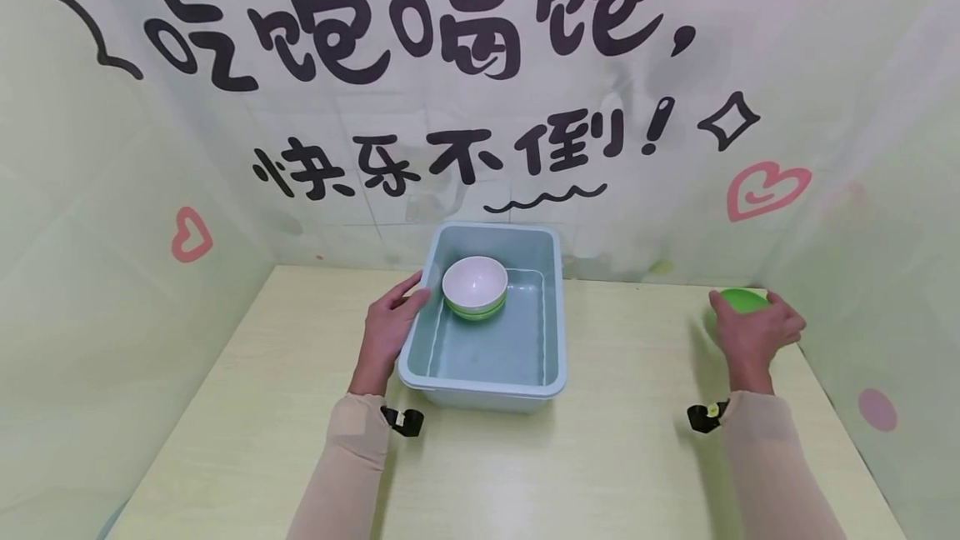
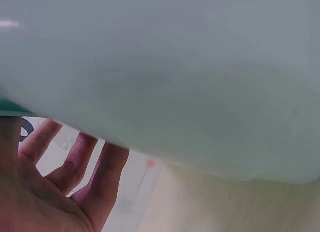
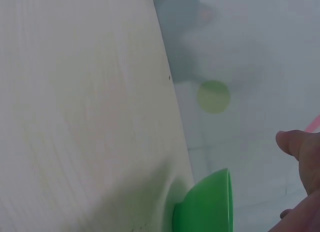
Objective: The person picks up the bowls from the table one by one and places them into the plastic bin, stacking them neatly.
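A light blue plastic basin (image 1: pixel 491 397) stands on the table, with a white-lined bowl (image 1: pixel 476 283) nested on a green bowl (image 1: pixel 480 314) at its back left. My left hand (image 1: pixel 392 325) holds the basin's left rim, thumb at the top edge. In the left wrist view, the fingers (image 2: pixel 106 179) of that hand bend against the outer wall of the basin (image 2: pixel 165 91). At the far right corner, a green bowl (image 1: pixel 742 300) stands upright, partly hidden behind my right hand (image 1: pixel 753 336). The right wrist view has the thumb spread above and apart from this green bowl (image 3: pixel 205 204).
The pale wooden table (image 1: pixel 480 473) meets a printed cloth backdrop (image 1: pixel 480 98) at its back edge. Cloth side panels (image 1: pixel 892 290) rise along the left and right. A dark wrist camera (image 1: pixel 405 421) is strapped at the left cuff, and another wrist camera (image 1: pixel 707 416) at the right.
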`<state>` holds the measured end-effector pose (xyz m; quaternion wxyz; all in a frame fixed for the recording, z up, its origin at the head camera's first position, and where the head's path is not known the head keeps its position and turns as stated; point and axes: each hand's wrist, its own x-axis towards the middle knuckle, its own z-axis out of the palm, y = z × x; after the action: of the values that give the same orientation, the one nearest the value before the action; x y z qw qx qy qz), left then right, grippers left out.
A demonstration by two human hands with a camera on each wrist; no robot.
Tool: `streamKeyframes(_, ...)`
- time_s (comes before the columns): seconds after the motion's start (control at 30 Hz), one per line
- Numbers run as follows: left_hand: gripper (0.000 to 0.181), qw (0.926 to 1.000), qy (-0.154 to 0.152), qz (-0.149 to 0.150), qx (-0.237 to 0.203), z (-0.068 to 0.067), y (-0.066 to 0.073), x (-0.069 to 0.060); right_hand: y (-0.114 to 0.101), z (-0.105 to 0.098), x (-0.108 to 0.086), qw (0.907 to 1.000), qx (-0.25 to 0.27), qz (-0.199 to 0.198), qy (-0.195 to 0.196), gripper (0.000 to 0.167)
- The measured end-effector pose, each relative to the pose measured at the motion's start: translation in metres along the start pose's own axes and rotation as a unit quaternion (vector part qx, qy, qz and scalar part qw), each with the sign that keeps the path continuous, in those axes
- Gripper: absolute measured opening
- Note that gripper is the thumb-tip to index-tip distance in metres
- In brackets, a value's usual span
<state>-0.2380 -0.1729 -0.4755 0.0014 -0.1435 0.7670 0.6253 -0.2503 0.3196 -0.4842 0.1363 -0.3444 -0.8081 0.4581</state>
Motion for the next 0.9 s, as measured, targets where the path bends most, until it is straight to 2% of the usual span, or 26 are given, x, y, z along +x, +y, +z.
streamKeyframes(0.43, 0.050, 1.0000, 0.001, 0.004, 0.001, 0.000, 0.000, -0.001, 0.016, -0.006, 0.002, 0.9994, -0.027, 0.018, -0.011, 0.114)
streamKeyframes(0.57, 0.050, 1.0000, 0.001, 0.002, 0.003, 0.000, 0.000, -0.001, 0.020, -0.009, 0.003, 0.9987, -0.035, 0.034, -0.017, 0.121)
streamKeyframes(0.9, 0.050, 1.0000, 0.002, -0.005, 0.008, 0.000, 0.000, -0.001, 0.030, -0.016, 0.007, 0.9951, -0.064, 0.058, -0.047, 0.133)
